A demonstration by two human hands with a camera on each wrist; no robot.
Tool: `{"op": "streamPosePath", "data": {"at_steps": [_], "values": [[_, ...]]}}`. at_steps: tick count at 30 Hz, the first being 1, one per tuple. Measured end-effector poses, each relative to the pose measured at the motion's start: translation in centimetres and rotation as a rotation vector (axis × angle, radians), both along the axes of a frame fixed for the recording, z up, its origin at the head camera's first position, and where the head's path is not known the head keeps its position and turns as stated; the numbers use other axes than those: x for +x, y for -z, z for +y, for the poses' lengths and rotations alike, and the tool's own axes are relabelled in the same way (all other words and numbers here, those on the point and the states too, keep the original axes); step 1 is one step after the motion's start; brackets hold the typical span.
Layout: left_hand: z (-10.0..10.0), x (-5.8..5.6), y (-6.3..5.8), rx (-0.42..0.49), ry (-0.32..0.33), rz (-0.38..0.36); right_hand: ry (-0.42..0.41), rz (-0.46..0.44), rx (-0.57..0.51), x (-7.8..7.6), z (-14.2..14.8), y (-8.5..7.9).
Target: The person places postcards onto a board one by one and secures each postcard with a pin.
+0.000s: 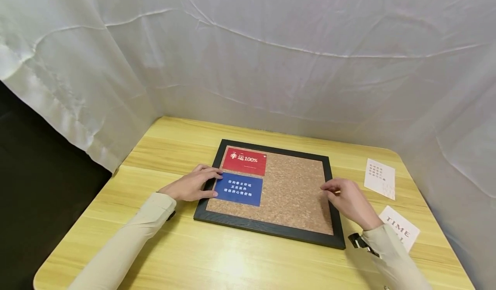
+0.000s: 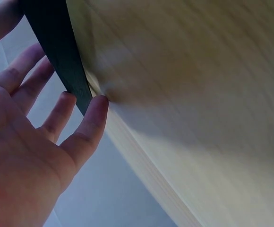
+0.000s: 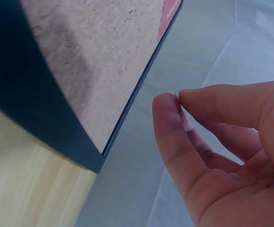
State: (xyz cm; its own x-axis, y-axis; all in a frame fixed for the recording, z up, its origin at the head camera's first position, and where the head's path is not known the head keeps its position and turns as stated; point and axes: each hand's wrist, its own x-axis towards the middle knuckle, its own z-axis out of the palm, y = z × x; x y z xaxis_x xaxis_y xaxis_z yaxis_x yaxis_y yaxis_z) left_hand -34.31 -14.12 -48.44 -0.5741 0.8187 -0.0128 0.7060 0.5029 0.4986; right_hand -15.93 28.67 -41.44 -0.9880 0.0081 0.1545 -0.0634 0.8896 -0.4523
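A cork board in a black frame lies on the table, with a red card and a blue card on its left half. A small light dot, like a pin head, shows at the red card's top right corner. My left hand lies over the frame's left side, spread fingers resting at the blue card's left edge. Above the board's right side, my right hand pinches a tiny pin between thumb and forefinger; only its thin point shows, the rest hidden by the fingertips.
To the right of the board lie a white card with small print and a white card reading TIME, partly covered by the right sleeve. White cloth hangs behind and beside the wooden table.
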Motion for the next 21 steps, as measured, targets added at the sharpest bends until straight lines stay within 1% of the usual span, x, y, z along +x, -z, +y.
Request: {"op": "streamPosePath", "data": {"at_steps": [4, 7, 11, 16, 21], "values": [[0.0, 0.0, 0.2, -0.003, -0.002, 0.003, -0.03, 0.034, 0.003, -0.7, -0.3, -0.2], [0.0, 0.0, 0.2, -0.005, -0.004, 0.003, -0.043, 0.043, -0.004, -1.2, -0.5, -0.4], [0.0, 0.0, 0.1, -0.003, -0.007, -0.001, -0.051, 0.027, -0.025, -1.7, -0.8, -0.6], [0.0, 0.1, -0.1, -0.002, -0.01, -0.007, -0.043, -0.011, -0.019, -2.4, -1.2, -0.7], [0.1, 0.2, -0.1, -0.001, -0.012, -0.009, -0.058, -0.001, -0.008, -3.1, -1.5, -0.8]]}}
